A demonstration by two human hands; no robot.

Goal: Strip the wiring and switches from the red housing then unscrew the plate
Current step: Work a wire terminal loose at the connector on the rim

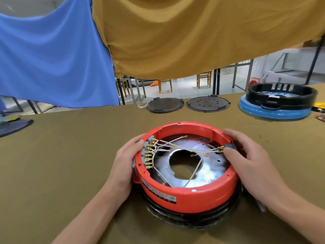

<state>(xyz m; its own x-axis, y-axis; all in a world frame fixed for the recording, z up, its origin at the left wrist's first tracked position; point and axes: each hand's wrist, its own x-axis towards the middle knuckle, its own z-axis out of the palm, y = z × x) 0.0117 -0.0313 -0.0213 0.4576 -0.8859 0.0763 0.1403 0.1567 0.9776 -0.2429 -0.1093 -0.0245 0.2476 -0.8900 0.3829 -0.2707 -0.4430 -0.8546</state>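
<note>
Round red plastic housing [186, 194] sits open side up on the olive-brown cloth-covered table [70, 164], near centre, resting on a black ring base [193, 217]. Inside it a shiny silver metal plate [207, 173] with a large centre hole lies flat on the bottom. Thin white wires [177, 147] with brass terminals cross over the plate, running from a grey terminal block with a row of brass connectors [148, 155] on the inner left wall to a small grey switch part [229, 146] on the right rim. Left hand [123, 161] grips the housing's left outer wall, fingers curled round it, thumb on the rim beside the terminal block. Right hand [246, 155] holds the right rim, fingers curled over the edge, thumb pressing beside the grey switch part. At the table's far edge lie two dark round metal discs [165, 105], side by side, and farther right a black ring housing stacked on a blue round base [274, 111]. Blue cloth [52, 59] and mustard cloth [193, 32] hang behind.
</note>
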